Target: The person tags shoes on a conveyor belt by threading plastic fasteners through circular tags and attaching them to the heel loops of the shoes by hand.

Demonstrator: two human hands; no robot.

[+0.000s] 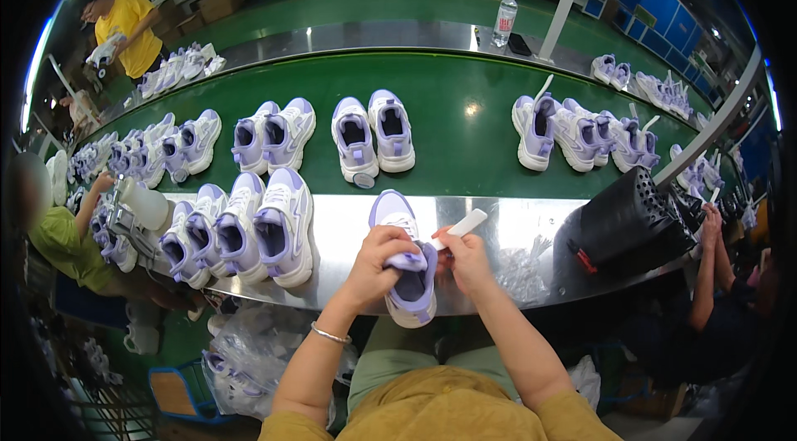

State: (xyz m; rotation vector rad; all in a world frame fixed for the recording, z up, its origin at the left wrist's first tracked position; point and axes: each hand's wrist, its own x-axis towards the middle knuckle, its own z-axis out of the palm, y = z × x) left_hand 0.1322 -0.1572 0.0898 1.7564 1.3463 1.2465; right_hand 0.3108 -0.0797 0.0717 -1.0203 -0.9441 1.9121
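Below centre, the left hand [378,265] clamps its fingers on a lilac shoe [412,296]; the right hand's [468,260] pinch a white strip [466,224]. Upper right, a bottle [505,9] bears a red-printed label [503,24]. Steel ledge [342,267], green belt [461,138], green floor [340,3].

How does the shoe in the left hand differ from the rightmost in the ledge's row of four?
The held shoe is gripped near its opening by the left hand; the row shoe stands untouched on the steel ledge. The right hand holds a white strip beside the held shoe; the row shoe has none. Both are white and purple, toes pointing away.
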